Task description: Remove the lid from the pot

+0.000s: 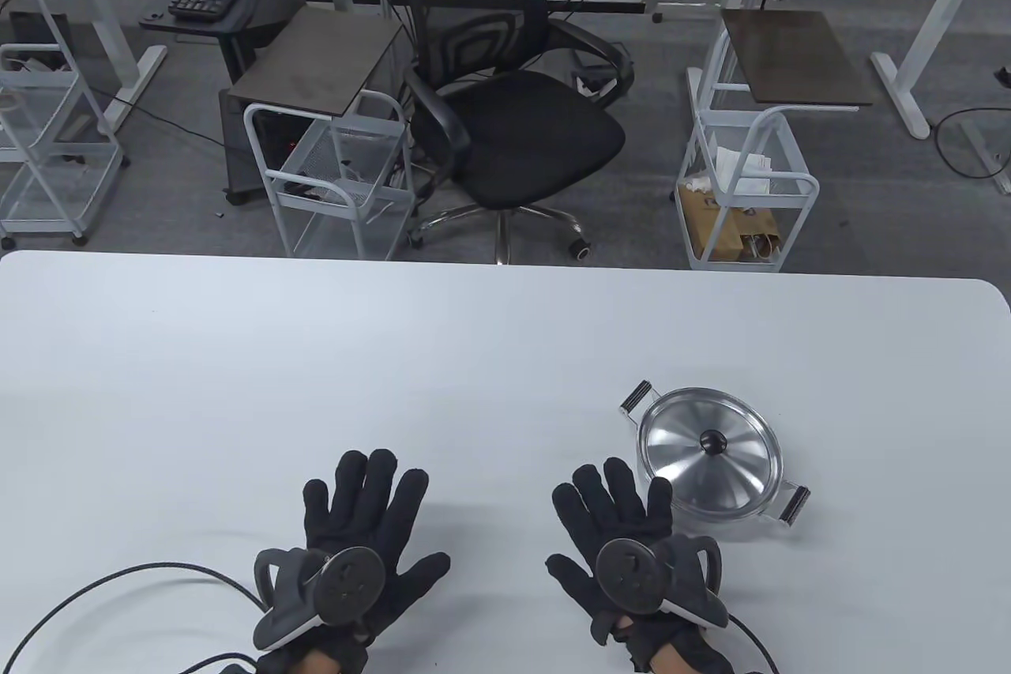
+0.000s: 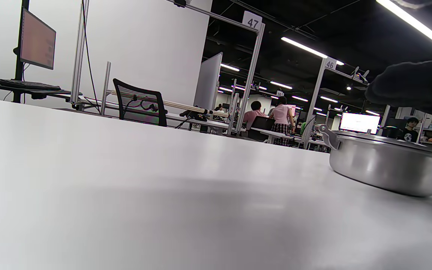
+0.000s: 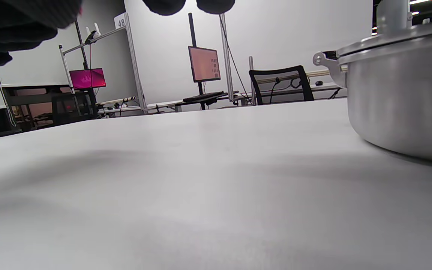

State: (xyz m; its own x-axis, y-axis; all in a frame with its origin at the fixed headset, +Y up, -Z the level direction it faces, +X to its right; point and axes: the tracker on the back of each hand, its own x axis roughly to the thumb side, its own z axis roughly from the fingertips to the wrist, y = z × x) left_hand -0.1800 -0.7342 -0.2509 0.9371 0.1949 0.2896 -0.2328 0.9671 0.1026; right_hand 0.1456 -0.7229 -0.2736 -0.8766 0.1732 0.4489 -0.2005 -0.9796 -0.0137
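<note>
A steel pot stands on the white table at the right, with its steel lid on it and a black knob in the lid's middle. The pot also shows in the left wrist view and in the right wrist view. My right hand lies flat and open on the table just left of the pot, fingers spread, holding nothing. My left hand lies flat and open further left, holding nothing.
The pot has two side handles, one at the far left and one at the near right. A black cable lies on the table at the near left. Beyond the far edge stand an office chair and wire carts.
</note>
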